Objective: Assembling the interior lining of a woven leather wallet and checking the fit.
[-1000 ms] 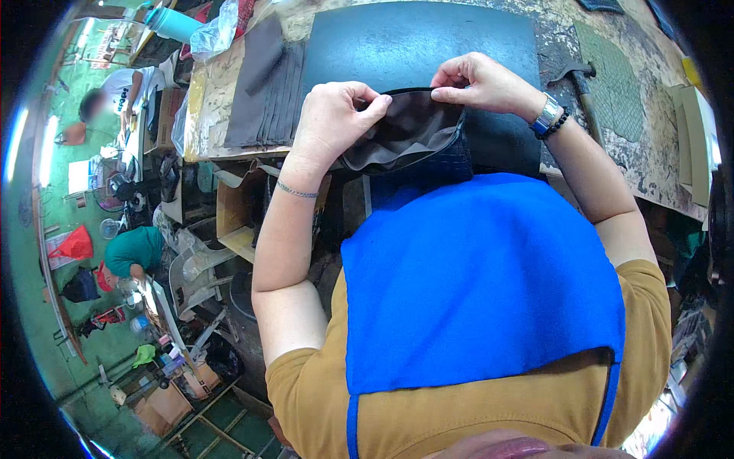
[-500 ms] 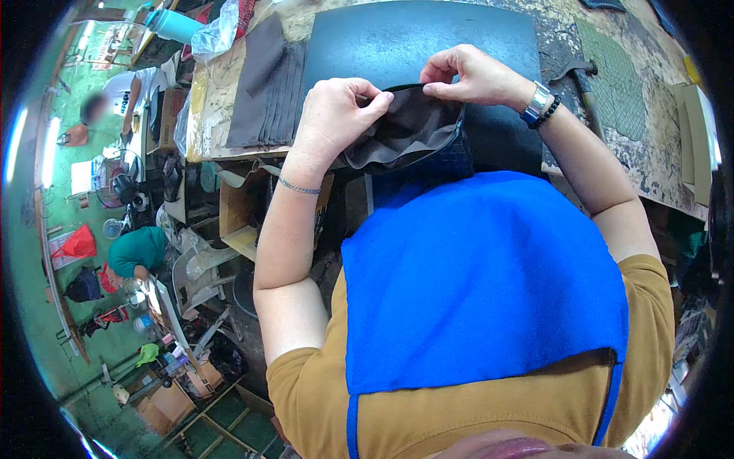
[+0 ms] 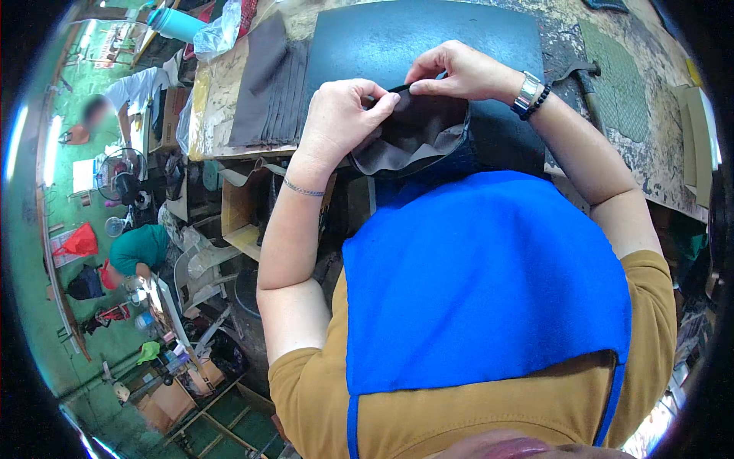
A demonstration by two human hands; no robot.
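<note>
A dark pouch-like bag [image 3: 417, 141] with a brown-grey lining hangs with its mouth spread toward me, at the bench's near edge. My left hand [image 3: 348, 115] pinches the left part of its far rim between thumb and fingers. Close beside it, my right hand [image 3: 459, 74] grips the same rim with thumb and forefinger. The bag's outer side is mostly hidden below the rim. Under and behind it lies a smooth black sheet [image 3: 428, 38] on the bench.
A stack of dark brown pieces [image 3: 267, 92] lies to the left of the sheet. At the right are a hammer [image 3: 587, 92], a green quilted piece [image 3: 615, 80] and cardboard [image 3: 692, 145]. A turquoise bottle [image 3: 174, 25] stands far left. Two people work off to the left.
My right hand has shifted a little left along the rim, nearer my left hand. The bag's mouth has tilted and moved slightly right.
</note>
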